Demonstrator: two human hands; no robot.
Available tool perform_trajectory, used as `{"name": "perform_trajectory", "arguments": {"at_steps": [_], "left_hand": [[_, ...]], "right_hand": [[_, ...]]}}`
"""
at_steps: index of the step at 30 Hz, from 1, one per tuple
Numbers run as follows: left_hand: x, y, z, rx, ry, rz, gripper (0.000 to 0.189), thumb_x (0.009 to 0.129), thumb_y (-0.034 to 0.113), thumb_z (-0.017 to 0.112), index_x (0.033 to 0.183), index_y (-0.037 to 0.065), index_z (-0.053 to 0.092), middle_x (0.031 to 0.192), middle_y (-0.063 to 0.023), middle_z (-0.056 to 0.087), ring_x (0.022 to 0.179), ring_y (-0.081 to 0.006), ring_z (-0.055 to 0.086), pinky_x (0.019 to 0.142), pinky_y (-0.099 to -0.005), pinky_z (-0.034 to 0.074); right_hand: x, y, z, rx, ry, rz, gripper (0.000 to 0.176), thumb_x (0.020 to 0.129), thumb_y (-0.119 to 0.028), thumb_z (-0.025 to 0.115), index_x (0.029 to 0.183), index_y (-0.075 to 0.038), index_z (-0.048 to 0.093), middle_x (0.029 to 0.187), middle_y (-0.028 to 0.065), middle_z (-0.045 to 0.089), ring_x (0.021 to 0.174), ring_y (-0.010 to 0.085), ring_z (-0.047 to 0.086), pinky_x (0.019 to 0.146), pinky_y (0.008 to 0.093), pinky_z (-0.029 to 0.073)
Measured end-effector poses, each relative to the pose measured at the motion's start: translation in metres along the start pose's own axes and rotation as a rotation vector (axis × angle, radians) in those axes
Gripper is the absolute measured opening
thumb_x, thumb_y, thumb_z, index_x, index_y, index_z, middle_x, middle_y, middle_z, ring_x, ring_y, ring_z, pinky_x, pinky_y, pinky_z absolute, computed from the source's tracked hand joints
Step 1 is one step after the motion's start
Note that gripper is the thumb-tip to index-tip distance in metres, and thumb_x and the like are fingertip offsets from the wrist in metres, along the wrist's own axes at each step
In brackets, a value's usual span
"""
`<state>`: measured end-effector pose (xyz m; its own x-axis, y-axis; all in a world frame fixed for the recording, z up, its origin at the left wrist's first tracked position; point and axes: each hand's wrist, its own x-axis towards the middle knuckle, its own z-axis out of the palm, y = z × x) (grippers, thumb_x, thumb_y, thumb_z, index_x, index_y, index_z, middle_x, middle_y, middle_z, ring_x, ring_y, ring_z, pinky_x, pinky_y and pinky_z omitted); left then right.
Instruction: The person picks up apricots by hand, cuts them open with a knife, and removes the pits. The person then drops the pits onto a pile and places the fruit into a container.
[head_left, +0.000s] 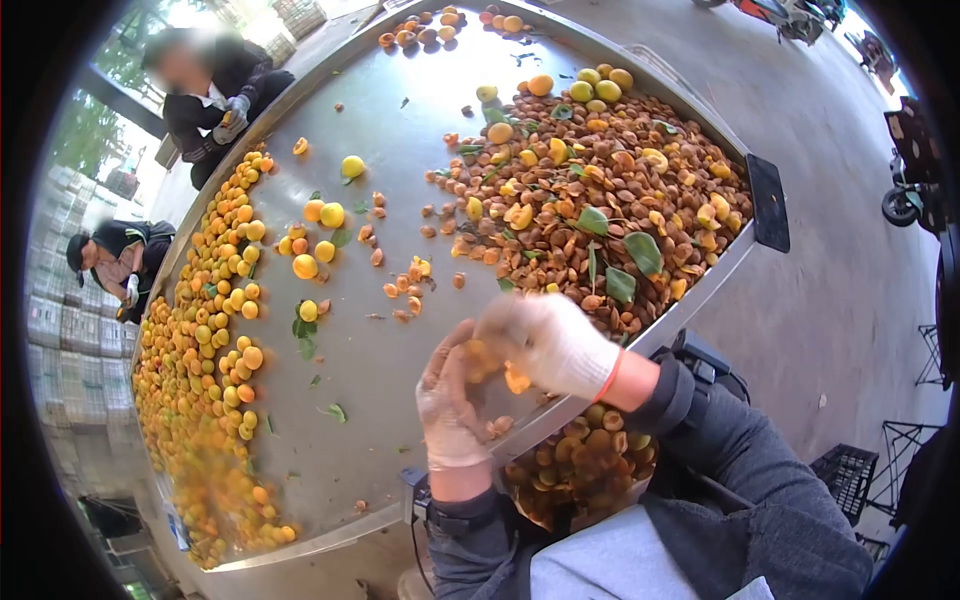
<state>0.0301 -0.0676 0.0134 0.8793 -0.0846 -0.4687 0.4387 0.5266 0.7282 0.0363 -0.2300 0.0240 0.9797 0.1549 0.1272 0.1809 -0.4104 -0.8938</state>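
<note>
Together, the left hand [452, 415] and right hand [565, 345] — fingers [437, 362] curled — grip orange fruit [516, 378] above the metal table [350, 430].

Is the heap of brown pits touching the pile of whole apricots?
Apart: the head view shows metal tabletop between the heap of pits and the pile of apricots.

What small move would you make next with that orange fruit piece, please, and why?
I'd probably lower the orange fruit piece onto the fruit heap below the table edge: it shows by the right hand, near that edge, and the heap holds similar fruit.
</note>
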Motion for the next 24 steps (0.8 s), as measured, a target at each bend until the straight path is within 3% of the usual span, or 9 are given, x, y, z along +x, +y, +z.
{"name": "perform_trajectory", "arguments": {"at_steps": [2, 4, 7, 12, 14, 16, 20, 21, 24], "left_hand": [[0.007, 0.003, -0.009, 0.558, -0.021, 0.164, 0.026, 0.086, 0.003, 0.063, 0.113, 0.003, 0.065, 0.1, -0.0021, 0.064, 0.084, -0.0117, 0.061, 0.076, -0.0239, 0.051], [0.004, -0.003, -0.004, 1.043, -0.058, 0.299, 0.028, 0.081, 0.009, 0.065, 0.109, 0.008, 0.067, 0.102, -0.0054, 0.065, 0.086, -0.0165, 0.064, 0.077, -0.0284, 0.052], [0.011, -0.03, 0.004, 1.789, -0.163, 0.383, 0.033, 0.074, 0.033, 0.07, 0.099, 0.01, 0.069, 0.109, -0.0156, 0.062, 0.098, -0.0318, 0.063, 0.084, -0.0398, 0.051], [0.01, -0.016, 0.001, 1.816, -0.107, 0.203, 0.033, 0.076, 0.022, 0.073, 0.105, 0.006, 0.069, 0.099, -0.0152, 0.067, 0.087, -0.029, 0.065, 0.08, -0.0364, 0.052], [-0.008, 0.009, 0.01, 1.067, 0.037, -0.041, 0.029, 0.079, 0.018, 0.073, 0.104, 0.005, 0.068, 0.092, -0.0085, 0.068, 0.08, -0.0179, 0.065, 0.071, -0.0298, 0.053], [-0.033, 0.029, 0.014, 0.914, 0.069, -0.09, 0.029, 0.08, 0.015, 0.075, 0.105, 0.004, 0.068, 0.089, -0.0055, 0.067, 0.078, -0.0114, 0.061, 0.065, -0.0234, 0.051], [-0.076, 0.032, 0.01, 1.096, -0.513, 0.105, 0.039, 0.076, 0.01, 0.078, 0.111, 0.002, 0.066, 0.112, -0.0084, 0.064, 0.096, -0.0162, 0.061, 0.084, -0.0288, 0.05], [-0.074, 0.035, 0.005, 1.235, -0.633, 0.438, 0.043, 0.08, 0.022, 0.076, 0.116, 0.004, 0.062, 0.112, -0.0139, 0.064, 0.097, -0.0259, 0.064, 0.09, -0.0374, 0.05], [-0.041, 0.035, -0.048, 0.576, -0.152, 0.278, 0.051, 0.079, 0.025, 0.077, 0.122, 0.004, 0.059, 0.123, -0.0154, 0.059, 0.11, -0.0277, 0.06, 0.098, -0.0363, 0.045]], "right_hand": [[0.013, 0.0, -0.015, 0.278, 0.365, -0.142, 0.009, 0.089, -0.007, 0.063, 0.096, -0.003, 0.065, 0.078, 0.0013, 0.063, 0.062, 0.0099, 0.057, 0.056, 0.0249, 0.048], [0.008, -0.027, -0.046, 0.663, 0.35, 0.338, 0.01, 0.091, -0.008, 0.062, 0.099, -0.003, 0.065, 0.074, -0.0016, 0.06, 0.056, 0.0039, 0.05, 0.049, 0.0194, 0.04], [0.004, -0.021, -0.051, 0.729, 0.359, 0.346, 0.011, 0.09, -0.01, 0.063, 0.1, -0.005, 0.065, 0.078, -0.0023, 0.059, 0.062, 0.0025, 0.048, 0.054, 0.0185, 0.038], [0.005, -0.034, -0.053, 0.652, 0.375, 0.345, 0.01, 0.089, -0.008, 0.063, 0.098, -0.003, 0.066, 0.079, -0.0018, 0.061, 0.067, 0.0036, 0.052, 0.057, 0.0188, 0.042], [0.007, -0.034, -0.055, 0.705, 0.37, 0.324, 0.01, 0.089, -0.007, 0.063, 0.097, -0.004, 0.066, 0.078, -0.003, 0.06, 0.065, 0.0018, 0.05, 0.055, 0.0174, 0.04], [0.011, -0.032, -0.05, 0.715, 0.408, 0.293, 0.008, 0.088, -0.007, 0.063, 0.094, -0.005, 0.067, 0.078, -0.0048, 0.059, 0.063, 0.0012, 0.049, 0.053, 0.0167, 0.038], [0.017, -0.038, -0.039, 0.671, 0.364, 0.334, 0.007, 0.089, -0.008, 0.063, 0.093, -0.005, 0.067, 0.075, -0.0048, 0.058, 0.061, 0.0019, 0.049, 0.052, 0.017, 0.038], [0.019, -0.04, -0.037, 0.648, 0.341, 0.36, 0.006, 0.089, -0.009, 0.062, 0.092, -0.005, 0.067, 0.073, -0.0047, 0.057, 0.059, 0.002, 0.049, 0.05, 0.0171, 0.037], [0.024, -0.034, -0.028, 0.712, 0.252, 0.411, 0.012, 0.091, -0.013, 0.061, 0.097, -0.002, 0.062, 0.055, -0.0036, 0.048, 0.038, 0.0044, 0.039, 0.036, 0.0204, 0.028]]}}
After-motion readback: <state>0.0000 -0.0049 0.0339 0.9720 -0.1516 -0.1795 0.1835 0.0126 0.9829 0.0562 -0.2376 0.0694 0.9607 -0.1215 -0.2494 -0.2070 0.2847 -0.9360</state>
